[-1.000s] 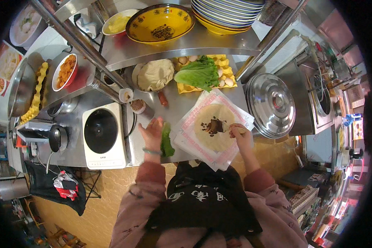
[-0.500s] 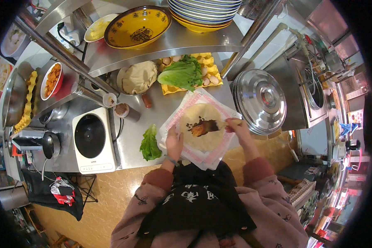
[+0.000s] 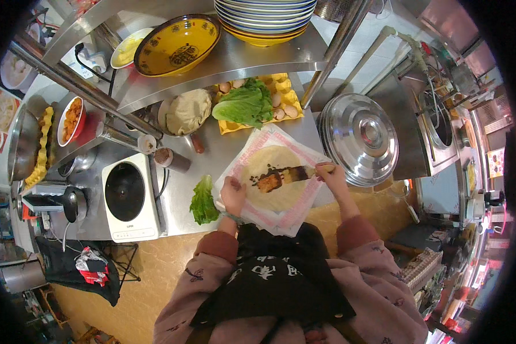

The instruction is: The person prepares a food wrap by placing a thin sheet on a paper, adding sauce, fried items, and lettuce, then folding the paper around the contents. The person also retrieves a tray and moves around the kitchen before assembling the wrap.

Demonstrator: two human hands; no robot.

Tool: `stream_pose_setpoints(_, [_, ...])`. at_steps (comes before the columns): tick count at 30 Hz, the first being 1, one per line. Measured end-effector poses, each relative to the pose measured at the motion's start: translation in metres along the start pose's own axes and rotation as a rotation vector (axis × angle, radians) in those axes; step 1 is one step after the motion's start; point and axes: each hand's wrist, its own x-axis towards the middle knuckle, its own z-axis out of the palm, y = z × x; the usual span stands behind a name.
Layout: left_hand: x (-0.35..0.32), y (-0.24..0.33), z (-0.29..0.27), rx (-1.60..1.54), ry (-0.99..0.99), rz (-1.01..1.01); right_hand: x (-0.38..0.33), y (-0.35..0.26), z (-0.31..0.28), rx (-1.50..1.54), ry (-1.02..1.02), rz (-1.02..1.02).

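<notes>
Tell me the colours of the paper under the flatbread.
White paper with pink printing; it shows best in the head view.

1. Brush (image 3: 300, 173): end of handle hidden inside the fingers of the right hand (image 3: 331, 175).
2. Left hand (image 3: 233, 195): at edge of paper (image 3: 289, 221); fingertip grip cannot be made out.
3. Dark specks (image 3: 254, 179) on flatbread (image 3: 281, 155), just right of left fingers: too small to identify.
4. Egg tray (image 3: 281, 86), beyond the fingers: partly hidden beneath lettuce (image 3: 243, 104).
5. Plate stack (image 3: 264, 16), farther beyond the fingers: cut off by upper edge.
6. Apron (image 3: 269, 286), nearer the wearer than the fingers: folds hide part of its lettering.
</notes>
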Motion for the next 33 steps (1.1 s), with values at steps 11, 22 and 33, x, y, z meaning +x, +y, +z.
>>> stream_pose_setpoints(11, [-0.038,-0.023,-0.003,0.232,-0.157,0.610,0.060,-0.036,0.047,0.059,-0.459,0.043])
stream_pose_setpoints(22, [-0.061,-0.020,-0.006,0.344,-0.191,0.695,0.077,-0.052,0.080,0.009,-0.637,0.024])
stream_pose_setpoints(33, [-0.067,-0.019,-0.013,0.473,-0.128,0.750,0.076,-0.063,0.102,-0.082,-0.528,-0.193])
